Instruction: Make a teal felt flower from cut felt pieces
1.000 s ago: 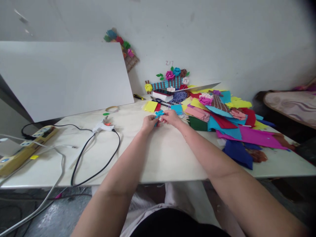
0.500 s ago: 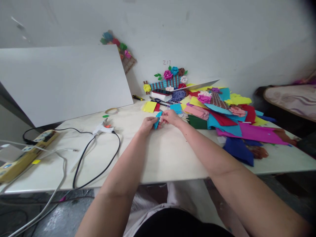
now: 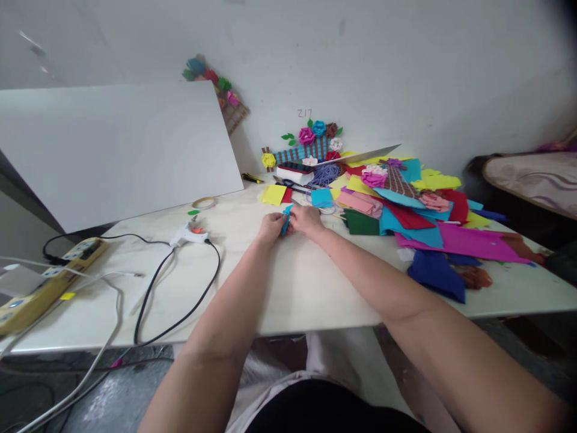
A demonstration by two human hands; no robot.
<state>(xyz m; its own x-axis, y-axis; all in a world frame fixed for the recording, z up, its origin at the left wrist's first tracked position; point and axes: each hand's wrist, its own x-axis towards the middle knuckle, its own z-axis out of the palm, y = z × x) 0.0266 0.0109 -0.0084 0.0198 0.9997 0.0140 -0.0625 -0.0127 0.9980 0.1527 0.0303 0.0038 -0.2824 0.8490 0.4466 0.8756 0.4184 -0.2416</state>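
A small piece of blue crepe paper (image 3: 285, 221) is pinched between my two hands above the middle of the table. My left hand (image 3: 272, 227) is closed on its left side. On its right side my right hand (image 3: 306, 220) has its fingers closed against the paper, hiding part of it. Just behind the hands lie a blue paper square (image 3: 321, 198) and a yellow paper square (image 3: 273, 195). A thin white stick shows close to the right hand.
To the left a white glue gun (image 3: 189, 235) rests with its black cord looping toward a yellow power strip (image 3: 76, 264). A tape roll (image 3: 204, 203) lies behind it. Coloured paper sheets (image 3: 469, 240) are heaped on the right. A white board (image 3: 117, 150) leans at the back left.
My right hand has shifted slightly left and closed in on the blue crepe paper, so less of the paper shows. The left hand has barely moved.
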